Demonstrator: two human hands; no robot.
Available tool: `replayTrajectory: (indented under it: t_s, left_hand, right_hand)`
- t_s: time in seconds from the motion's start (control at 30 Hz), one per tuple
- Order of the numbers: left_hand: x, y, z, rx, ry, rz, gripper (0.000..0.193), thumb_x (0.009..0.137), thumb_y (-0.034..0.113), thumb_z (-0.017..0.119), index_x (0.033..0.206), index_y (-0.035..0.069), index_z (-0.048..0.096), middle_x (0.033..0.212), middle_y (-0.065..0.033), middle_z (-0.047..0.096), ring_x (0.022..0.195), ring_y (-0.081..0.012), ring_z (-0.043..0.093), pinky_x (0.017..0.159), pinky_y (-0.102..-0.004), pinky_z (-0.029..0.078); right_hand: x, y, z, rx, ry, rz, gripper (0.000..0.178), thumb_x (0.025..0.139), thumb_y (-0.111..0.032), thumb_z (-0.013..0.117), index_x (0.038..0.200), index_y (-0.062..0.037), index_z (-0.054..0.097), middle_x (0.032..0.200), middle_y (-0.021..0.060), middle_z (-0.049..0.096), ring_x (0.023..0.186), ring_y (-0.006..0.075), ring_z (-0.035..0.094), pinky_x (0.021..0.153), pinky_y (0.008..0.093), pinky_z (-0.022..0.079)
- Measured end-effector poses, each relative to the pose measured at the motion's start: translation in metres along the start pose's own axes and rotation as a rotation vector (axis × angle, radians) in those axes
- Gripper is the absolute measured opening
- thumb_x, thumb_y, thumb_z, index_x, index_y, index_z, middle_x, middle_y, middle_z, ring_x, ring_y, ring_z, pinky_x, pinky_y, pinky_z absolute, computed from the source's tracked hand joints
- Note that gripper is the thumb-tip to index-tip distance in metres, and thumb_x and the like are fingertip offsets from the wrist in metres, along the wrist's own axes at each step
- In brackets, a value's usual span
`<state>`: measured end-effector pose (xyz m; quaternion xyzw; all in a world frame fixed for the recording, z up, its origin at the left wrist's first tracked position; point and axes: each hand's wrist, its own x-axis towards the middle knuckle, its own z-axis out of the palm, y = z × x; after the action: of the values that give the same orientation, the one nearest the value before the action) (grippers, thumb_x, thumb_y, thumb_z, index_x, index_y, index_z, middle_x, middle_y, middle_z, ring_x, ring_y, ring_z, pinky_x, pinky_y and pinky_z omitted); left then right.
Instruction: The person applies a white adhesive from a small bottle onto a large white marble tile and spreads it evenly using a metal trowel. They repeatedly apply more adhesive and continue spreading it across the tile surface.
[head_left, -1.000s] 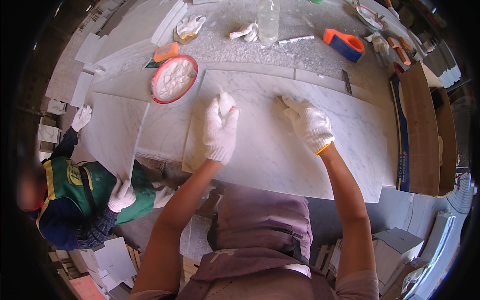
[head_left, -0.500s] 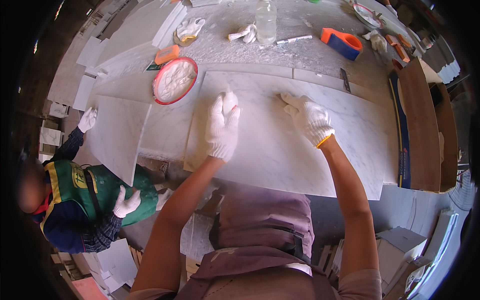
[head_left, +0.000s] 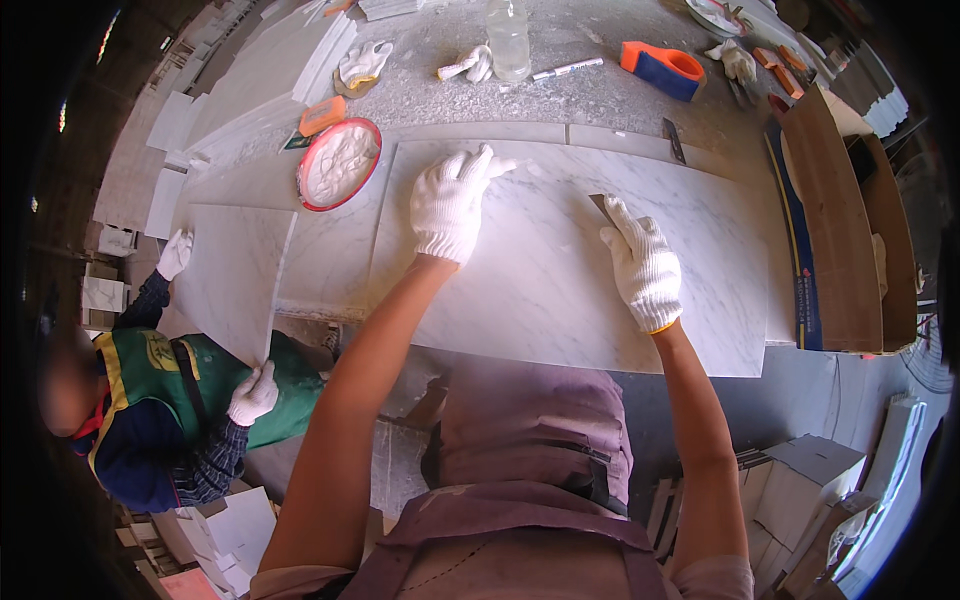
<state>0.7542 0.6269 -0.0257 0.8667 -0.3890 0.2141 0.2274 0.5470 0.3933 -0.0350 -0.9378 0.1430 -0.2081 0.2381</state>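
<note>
Left of the slab (head_left: 560,290), which lies on the surface (head_left: 430,95), a co-worker (head_left: 145,430) holds a panel (head_left: 235,270) that could chip its edge if swung. The bowl (head_left: 338,165), beside its far-left corner, could spill if bumped. At its left part, the left hand (head_left: 447,205) may grip something; I cannot tell. Apart from it, the right hand (head_left: 643,262) pinches a blade (head_left: 600,206), which could scratch the slab if tilted.
</note>
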Motion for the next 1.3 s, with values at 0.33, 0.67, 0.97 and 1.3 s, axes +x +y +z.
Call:
replayTrajectory:
  t_s: [0.33,0.67,0.97,1.3]
  left_hand:
    - [0.001,-0.005,0.012,0.291,0.049,0.101,0.048,0.095,0.010,0.066,0.142,0.018,0.068,0.117,-0.0076,0.070,0.105,-0.0349,0.068,0.094,-0.0508,0.055]
    - [0.000,0.000,0.012,0.403,0.035,0.127,0.050,0.094,0.010,0.067,0.143,0.018,0.069,0.120,-0.0085,0.069,0.106,-0.0337,0.069,0.100,-0.0509,0.054]
    - [0.004,0.002,0.014,0.387,-0.055,0.073,0.043,0.097,0.017,0.067,0.140,0.016,0.070,0.119,-0.0087,0.070,0.105,-0.0333,0.072,0.105,-0.0501,0.056]
    - [0.006,0.008,0.008,0.438,-0.017,0.127,0.043,0.096,0.016,0.067,0.139,0.015,0.070,0.117,-0.0096,0.070,0.102,-0.0324,0.072,0.105,-0.0497,0.056]
  right_hand:
    - [0.001,-0.006,-0.005,0.021,-0.032,0.063,0.044,0.106,-0.027,0.070,0.149,-0.0188,0.069,0.100,0.0166,0.073,0.089,0.0377,0.071,0.078,0.0461,0.058]
    - [0.001,-0.005,-0.004,-0.011,-0.012,0.034,0.045,0.105,-0.028,0.071,0.149,-0.0197,0.070,0.097,0.0151,0.072,0.087,0.0367,0.070,0.077,0.0455,0.058]
    - [0.000,-0.004,-0.004,-0.014,-0.009,0.014,0.046,0.103,-0.027,0.071,0.150,-0.0227,0.068,0.099,0.0147,0.071,0.088,0.0369,0.071,0.076,0.0469,0.059]
    - [0.001,-0.008,-0.006,-0.027,-0.013,0.033,0.045,0.104,-0.028,0.072,0.148,-0.0196,0.070,0.098,0.0146,0.071,0.087,0.0358,0.071,0.077,0.0457,0.059]
